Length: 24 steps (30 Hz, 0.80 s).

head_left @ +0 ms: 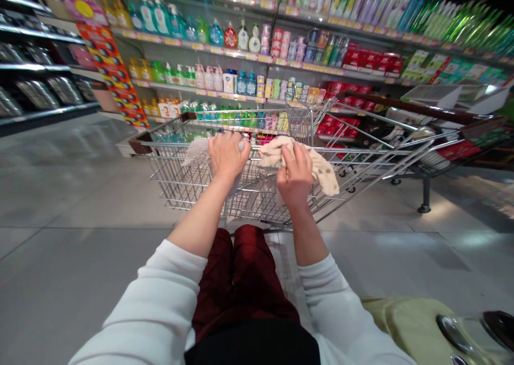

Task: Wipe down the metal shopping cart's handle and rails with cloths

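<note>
A wire shopping cart [193, 191] stands right in front of me, its basket spreading out below both hands. My left hand [228, 156] is closed at the cart's top rail; a small greyish piece shows by the thumb, and what the fingers wrap is mostly hidden. Beside that hand lies a whitish, crumpled, see-through sheet [196, 152]. My right hand [296, 173] is closed over a cream cloth [327, 176] with dark spots, pressed along the rail. One end of the cloth hangs down on the right.
Behind the cart run store shelves [236, 54] with pump bottles, tins and red boxes. Another cart [453, 113] with a brown handle stands at the right. An orange display strip [110, 70] edges the shelves. At lower right sits a light green object [405, 322] with a clear-lidded part.
</note>
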Tool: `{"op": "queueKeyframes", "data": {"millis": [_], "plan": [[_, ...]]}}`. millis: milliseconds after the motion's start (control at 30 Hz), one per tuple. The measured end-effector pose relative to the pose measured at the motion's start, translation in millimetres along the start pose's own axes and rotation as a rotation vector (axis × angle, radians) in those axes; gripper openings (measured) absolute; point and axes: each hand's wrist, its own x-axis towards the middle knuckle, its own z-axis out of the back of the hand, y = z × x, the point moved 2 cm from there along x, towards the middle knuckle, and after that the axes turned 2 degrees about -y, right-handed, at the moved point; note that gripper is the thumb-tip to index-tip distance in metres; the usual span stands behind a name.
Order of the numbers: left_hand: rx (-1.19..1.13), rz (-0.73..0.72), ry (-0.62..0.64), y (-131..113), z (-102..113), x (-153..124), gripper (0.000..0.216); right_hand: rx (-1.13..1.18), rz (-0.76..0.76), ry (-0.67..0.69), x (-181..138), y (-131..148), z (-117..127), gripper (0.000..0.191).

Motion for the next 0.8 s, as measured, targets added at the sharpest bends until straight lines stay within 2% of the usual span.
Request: {"op": "queueKeyframes", "data": {"millis": [100,267,400,633,700,800], "plan": [[0.009,-0.004,0.003,-0.9,0.3,-0.2,0.035,-0.011,0.039,0.043,-5.7,3.9,-29.0,0.05],[-0.01,-0.011,-0.008,-1.2,0.7,-0.6,0.033,-0.024,0.059,0.07,-41.0,-5.0,-62.8,0.049],[0.001,-0.016,-0.015,-0.3,-0.2,-0.3,0.032,-0.055,0.068,0.099,-63.9,-11.2,-68.1,0.046],[-0.002,-0.022,-0.022,-0.3,-0.5,-0.2,0.032,-0.059,0.086,0.337,-127.4,-9.9,-72.8,0.049],[-0.011,-0.013,-0.007,-0.5,0.0,-0.2,0.031,-0.05,0.076,0.346,-133.8,-9.4,-73.3,0.046],[-0.022,-0.003,-0.005,-0.4,0.4,-0.2,0.032,-0.013,0.096,0.334,-127.0,-7.9,-69.1,0.039]]}}
